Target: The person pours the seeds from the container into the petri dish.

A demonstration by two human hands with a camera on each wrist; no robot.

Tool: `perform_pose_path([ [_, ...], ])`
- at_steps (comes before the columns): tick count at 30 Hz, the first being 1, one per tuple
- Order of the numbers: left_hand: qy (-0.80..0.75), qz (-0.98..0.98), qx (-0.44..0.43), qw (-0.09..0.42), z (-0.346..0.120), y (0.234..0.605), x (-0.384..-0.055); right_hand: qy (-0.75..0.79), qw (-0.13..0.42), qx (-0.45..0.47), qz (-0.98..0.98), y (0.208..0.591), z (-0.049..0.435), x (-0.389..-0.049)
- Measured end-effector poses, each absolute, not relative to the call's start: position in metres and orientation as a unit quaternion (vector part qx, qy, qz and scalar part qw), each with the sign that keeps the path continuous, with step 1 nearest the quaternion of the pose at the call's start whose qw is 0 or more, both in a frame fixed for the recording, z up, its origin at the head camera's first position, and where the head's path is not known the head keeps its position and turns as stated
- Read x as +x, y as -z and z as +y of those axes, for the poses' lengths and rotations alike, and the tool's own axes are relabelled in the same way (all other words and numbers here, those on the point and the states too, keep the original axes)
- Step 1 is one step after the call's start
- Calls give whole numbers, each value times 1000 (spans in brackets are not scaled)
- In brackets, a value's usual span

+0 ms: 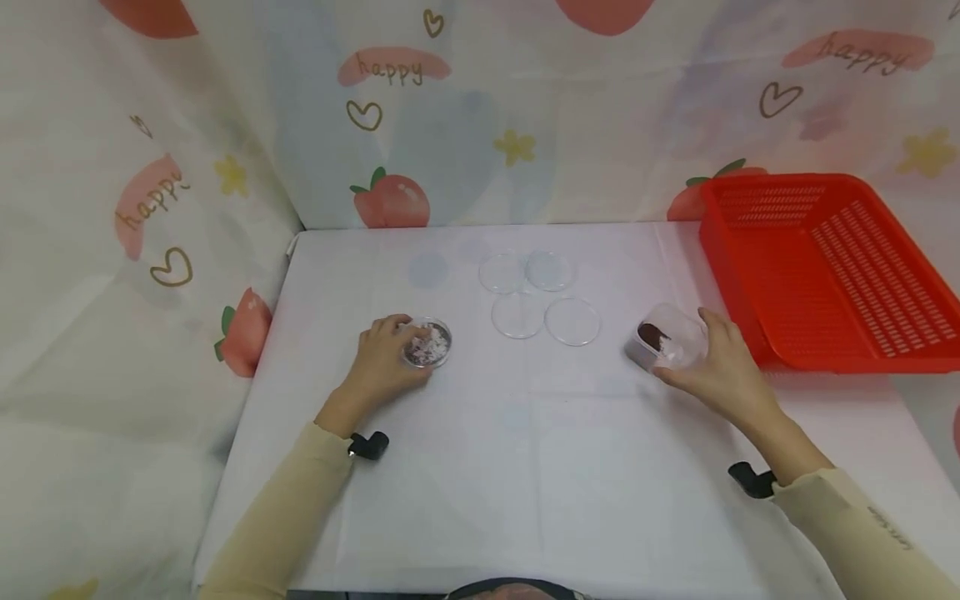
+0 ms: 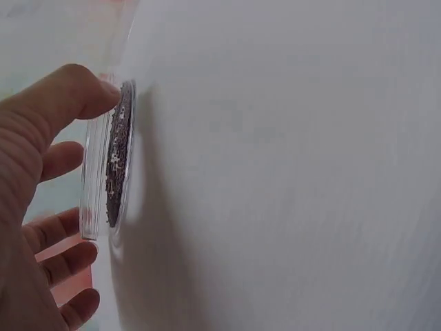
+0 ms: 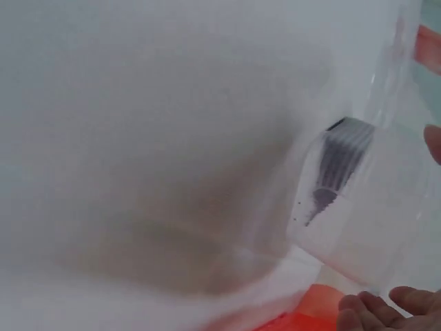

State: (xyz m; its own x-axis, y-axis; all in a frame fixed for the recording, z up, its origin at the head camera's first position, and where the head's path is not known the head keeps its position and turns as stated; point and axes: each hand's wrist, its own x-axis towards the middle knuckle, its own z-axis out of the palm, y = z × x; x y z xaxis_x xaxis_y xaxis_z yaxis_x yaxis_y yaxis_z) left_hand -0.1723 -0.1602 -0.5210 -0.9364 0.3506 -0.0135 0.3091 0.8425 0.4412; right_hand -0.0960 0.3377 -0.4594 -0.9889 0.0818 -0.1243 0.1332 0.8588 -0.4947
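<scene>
My left hand (image 1: 384, 357) grips a clear round petri dish (image 1: 428, 345) at the left of the table. Dark grains with white bits lie in the dish, and in the left wrist view the thumb is on the rim of the dish (image 2: 121, 162). On the right, my right hand (image 1: 723, 371) holds a clear plastic container (image 1: 684, 335), tilted with its dark brown and white contents toward the left end. The right wrist view shows dark stuff gathered at one end of the container (image 3: 375, 221); part of that hand is out of frame.
Several clear round dishes or lids (image 1: 572, 322) lie grouped at the middle back of the white-covered table (image 1: 465, 483). A red plastic basket (image 1: 780, 325) stands at the back right, close to my right hand. A patterned cloth (image 1: 465, 142) hangs behind the table.
</scene>
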Motion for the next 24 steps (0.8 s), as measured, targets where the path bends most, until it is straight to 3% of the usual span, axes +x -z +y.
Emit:
perform_pose_path([
  [6,-245,966,81,34,-209,516,-190,299,37,77,950,472,345,-97],
  [11,-227,971,64,46,-217,508,-195,310,28,80,947,473,347,-96],
  [19,-137,982,119,45,-158,458,-218,320,16,77,944,475,350,-97],
  [24,-142,971,180,69,-113,457,-255,329,26,79,941,480,349,-97],
])
